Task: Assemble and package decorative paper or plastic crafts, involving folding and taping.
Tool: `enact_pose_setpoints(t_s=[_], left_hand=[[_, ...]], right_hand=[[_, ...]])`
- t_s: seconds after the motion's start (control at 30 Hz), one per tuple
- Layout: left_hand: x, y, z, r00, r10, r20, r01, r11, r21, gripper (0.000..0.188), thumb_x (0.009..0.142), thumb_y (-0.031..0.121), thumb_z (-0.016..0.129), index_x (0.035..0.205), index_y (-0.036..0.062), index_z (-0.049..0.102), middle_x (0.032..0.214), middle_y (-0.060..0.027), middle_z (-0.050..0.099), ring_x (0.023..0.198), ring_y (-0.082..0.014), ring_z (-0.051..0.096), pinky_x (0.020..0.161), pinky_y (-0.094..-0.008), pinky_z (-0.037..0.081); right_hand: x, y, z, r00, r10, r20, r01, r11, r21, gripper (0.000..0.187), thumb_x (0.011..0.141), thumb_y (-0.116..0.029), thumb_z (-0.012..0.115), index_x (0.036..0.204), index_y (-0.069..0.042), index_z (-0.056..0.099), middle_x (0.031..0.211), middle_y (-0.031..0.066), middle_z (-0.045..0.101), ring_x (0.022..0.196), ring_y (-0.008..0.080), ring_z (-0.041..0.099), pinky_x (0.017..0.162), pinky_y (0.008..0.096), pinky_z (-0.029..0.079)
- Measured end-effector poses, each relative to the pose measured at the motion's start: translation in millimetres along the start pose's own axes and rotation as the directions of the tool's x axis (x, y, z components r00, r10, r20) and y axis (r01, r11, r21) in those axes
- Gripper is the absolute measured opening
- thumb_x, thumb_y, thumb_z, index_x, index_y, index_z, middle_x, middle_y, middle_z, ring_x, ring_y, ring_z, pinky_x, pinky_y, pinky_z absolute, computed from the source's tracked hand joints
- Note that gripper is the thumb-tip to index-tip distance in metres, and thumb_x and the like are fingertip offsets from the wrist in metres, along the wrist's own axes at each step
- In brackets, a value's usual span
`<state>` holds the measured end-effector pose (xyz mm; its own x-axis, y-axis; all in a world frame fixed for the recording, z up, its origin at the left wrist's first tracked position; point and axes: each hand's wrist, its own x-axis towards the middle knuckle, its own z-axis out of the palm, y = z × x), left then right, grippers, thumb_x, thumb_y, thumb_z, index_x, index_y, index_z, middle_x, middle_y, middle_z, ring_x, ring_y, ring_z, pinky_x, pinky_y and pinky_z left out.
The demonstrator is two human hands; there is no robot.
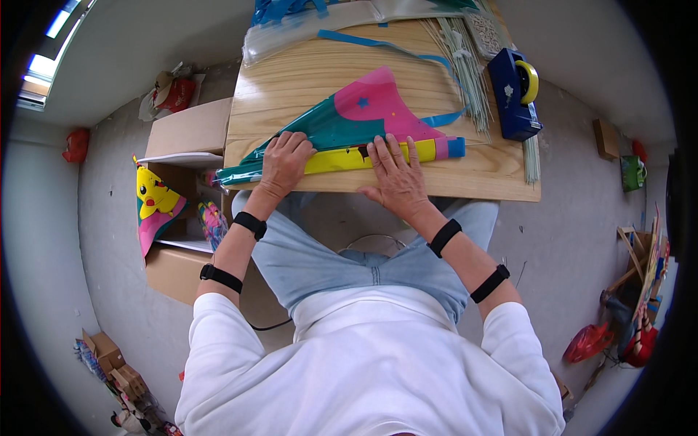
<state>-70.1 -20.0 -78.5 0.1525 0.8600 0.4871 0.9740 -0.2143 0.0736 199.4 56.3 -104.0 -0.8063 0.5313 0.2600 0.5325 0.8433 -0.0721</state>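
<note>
The sheet [371, 98] lies on the table's [269, 91] near side and looks part rolled: its near edge forms a yellow roll [334, 161], while the pink and green part beyond seems left to roll. The left hand [286, 161] bends over the roll, whether clamped I cannot tell; the right hand [398, 174] lies flat on it, fingers slightly apart. The carton [178, 267] at left holds a wrapped bundle [211, 223]; the tub [487, 54] holds pale bits [486, 30].
</note>
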Motion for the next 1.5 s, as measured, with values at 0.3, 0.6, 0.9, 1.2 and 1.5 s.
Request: enact_pose_setpoints(t_s=[0.3, 0.6, 0.9, 1.2, 1.5], left_hand=[[-9.8, -5.2, -3.1, 0.980, -0.189, 0.069, 0.196, 0.972, -0.132, 0.021, 0.088, 0.019, 0.071, 0.103, 0.0056, 0.066, 0.112, -0.0101, 0.064, 0.108, -0.0310, 0.060, 0.094, -0.0441, 0.047], [-43.2, -28.5, -8.7, 0.859, -0.332, 0.389, 0.317, 0.943, 0.106, 0.089, 0.092, 0.072, 0.041, 0.160, 0.0161, 0.027, 0.167, -0.0033, 0.024, 0.155, -0.0244, 0.016, 0.124, -0.0577, 0.008], [-61.8, -57.1, -20.4, 0.818, -0.426, 0.387, 0.418, 0.902, 0.109, 0.091, 0.091, 0.078, 0.032, 0.161, 0.0216, 0.023, 0.168, -0.0019, 0.021, 0.156, -0.0217, 0.013, 0.124, -0.0576, 0.004], [-11.1, -35.9, -24.1, 0.880, -0.332, 0.339, 0.312, 0.943, 0.114, 0.082, 0.096, 0.068, 0.040, 0.160, 0.0183, 0.027, 0.166, -0.0022, 0.025, 0.155, -0.0208, 0.018, 0.124, -0.0568, 0.004], [98.7, 16.6, 72.5, 0.946, 0.012, 0.325, -0.006, 1.000, -0.020, 0.078, 0.098, 0.063, 0.042, 0.158, 0.0153, 0.031, 0.167, -0.0013, 0.024, 0.154, -0.0198, 0.019, 0.123, -0.0586, 0.010]], right_hand=[[1.3, -1.4, -6.1, 0.999, 0.024, 0.047, -0.025, 0.999, 0.036, 0.092, 0.087, -0.065, 0.057, 0.154, -0.005, 0.036, 0.153, 0.0138, 0.039, 0.148, 0.0335, 0.029, 0.125, 0.0546, 0.013], [3.5, -1.2, -5.0, 0.997, 0.015, 0.076, -0.015, 1.000, 0.001, 0.091, 0.088, -0.066, 0.055, 0.152, -0.004, 0.038, 0.154, 0.0126, 0.039, 0.148, 0.0332, 0.030, 0.124, 0.0549, 0.015], [2.7, -0.4, -3.7, 0.999, 0.001, 0.035, -0.001, 1.000, 0.003, 0.090, 0.089, -0.068, 0.053, 0.151, -0.004, 0.040, 0.154, 0.0121, 0.039, 0.147, 0.0331, 0.032, 0.124, 0.0553, 0.015], [1.6, 0.5, -2.7, 0.999, 0.012, 0.040, -0.013, 1.000, 0.029, 0.089, 0.089, -0.066, 0.053, 0.151, -0.003, 0.040, 0.154, 0.0117, 0.039, 0.148, 0.0326, 0.028, 0.124, 0.0562, 0.013], [2.5, 0.3, -5.6, 0.997, 0.030, 0.065, -0.034, 0.998, 0.051, 0.089, 0.088, -0.066, 0.054, 0.150, -0.003, 0.042, 0.153, 0.0130, 0.040, 0.148, 0.0327, 0.029, 0.124, 0.0564, 0.013]])
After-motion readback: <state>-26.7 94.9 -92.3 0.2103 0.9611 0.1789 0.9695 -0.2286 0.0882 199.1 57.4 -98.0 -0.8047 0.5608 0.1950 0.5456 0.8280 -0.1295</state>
